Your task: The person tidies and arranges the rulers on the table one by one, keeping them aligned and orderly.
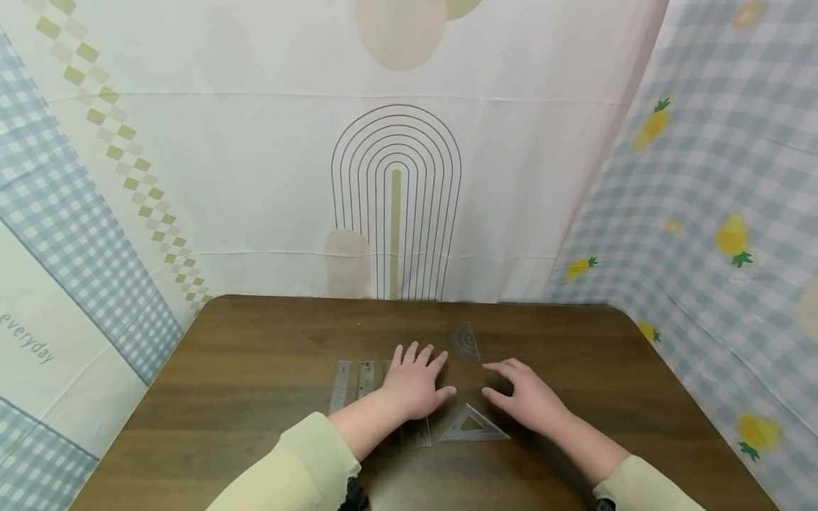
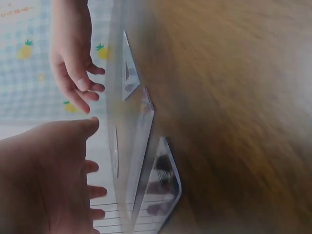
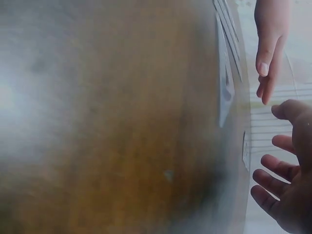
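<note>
My left hand, fingers spread straight and palm down, hangs over a clear flat strip that it partly hides. Two clear rulers, one further left and one nearer the hand, lie side by side and are partly covered by the forearm. To the right, my right hand has loosely bent fingers with a gap between thumb and forefinger, nothing in it. Between the hands, a clear triangular set square lies nearer the body. Beyond them rests a clear protractor. In the left wrist view the set square appears below the right hand.
A brown wooden table with rounded far corners carries everything. Behind it hangs a pale patterned cloth, and checked cloth with pineapples hangs along the right side. Dark wrist bands show at the sleeves.
</note>
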`<state>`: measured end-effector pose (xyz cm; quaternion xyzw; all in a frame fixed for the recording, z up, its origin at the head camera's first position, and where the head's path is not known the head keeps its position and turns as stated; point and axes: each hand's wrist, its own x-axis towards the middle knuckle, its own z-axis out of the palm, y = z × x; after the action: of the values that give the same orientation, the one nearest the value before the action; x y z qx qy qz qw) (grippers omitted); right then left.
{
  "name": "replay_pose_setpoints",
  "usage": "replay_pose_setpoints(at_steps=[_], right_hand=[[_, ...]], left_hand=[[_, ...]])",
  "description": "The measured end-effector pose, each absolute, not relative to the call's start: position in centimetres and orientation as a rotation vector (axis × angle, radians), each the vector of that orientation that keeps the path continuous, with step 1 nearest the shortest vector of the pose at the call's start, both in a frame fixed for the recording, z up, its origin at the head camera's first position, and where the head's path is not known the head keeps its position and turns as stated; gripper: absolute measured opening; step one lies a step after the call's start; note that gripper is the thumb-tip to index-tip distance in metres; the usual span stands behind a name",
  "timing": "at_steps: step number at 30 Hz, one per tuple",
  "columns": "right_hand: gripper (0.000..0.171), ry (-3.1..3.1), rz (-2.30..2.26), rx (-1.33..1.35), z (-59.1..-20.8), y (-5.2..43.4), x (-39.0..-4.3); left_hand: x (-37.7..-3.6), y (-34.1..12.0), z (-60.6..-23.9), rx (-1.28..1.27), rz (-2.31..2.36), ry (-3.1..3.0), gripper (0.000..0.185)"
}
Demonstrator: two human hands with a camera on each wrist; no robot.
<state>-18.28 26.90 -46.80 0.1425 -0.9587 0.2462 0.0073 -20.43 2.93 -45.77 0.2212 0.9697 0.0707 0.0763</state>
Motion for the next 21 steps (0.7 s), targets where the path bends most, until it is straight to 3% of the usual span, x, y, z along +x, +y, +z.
replay_pose_setpoints(at_steps=[21], right_hand=[[0.048,-3.018,0.857,0.451,-47.3,27.4,-24.0]], left_hand=[[-23.4,5.6,-46.5,0.445,0.172,2.899,0.074]])
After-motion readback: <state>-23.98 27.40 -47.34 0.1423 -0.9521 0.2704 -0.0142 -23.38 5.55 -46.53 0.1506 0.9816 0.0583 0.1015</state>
